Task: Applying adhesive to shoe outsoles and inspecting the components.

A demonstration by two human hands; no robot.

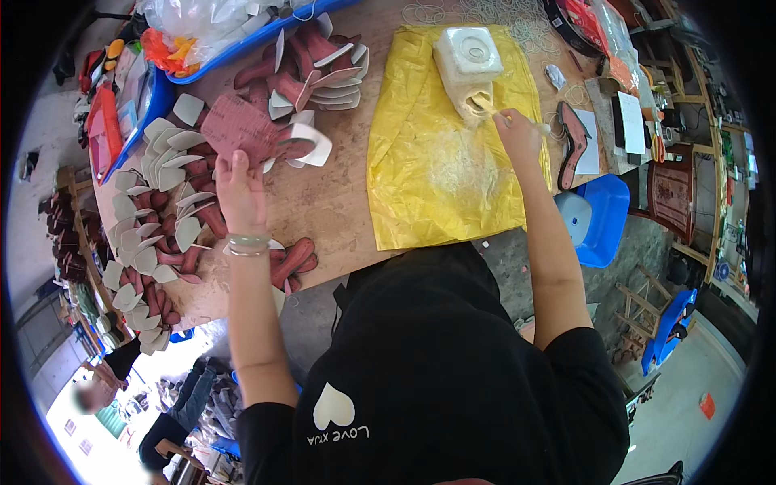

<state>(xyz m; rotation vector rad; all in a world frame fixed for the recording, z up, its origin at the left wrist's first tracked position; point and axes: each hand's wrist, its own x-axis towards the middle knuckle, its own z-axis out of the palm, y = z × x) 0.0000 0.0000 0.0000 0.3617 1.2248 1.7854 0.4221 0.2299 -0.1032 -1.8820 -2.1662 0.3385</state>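
My left hand pinches a reddish shoe insole by its near edge, above the left part of the table; a pale flap at its right end is blurred. My right hand is closed on the handle of a brush. The brush's far end sits in the cut opening of a white plastic jug, and its tip is hidden there. Under the jug lies a yellow plastic sheet with whitish smears. Beside my left hand, reddish insoles with white flaps are piled in rows.
More flapped insoles are heaped at the back. Some reddish pieces lie at the table's near edge. A dark-edged insole rests on the right beside white paper. A blue bin stands beyond the table's right edge. Another person is at lower left.
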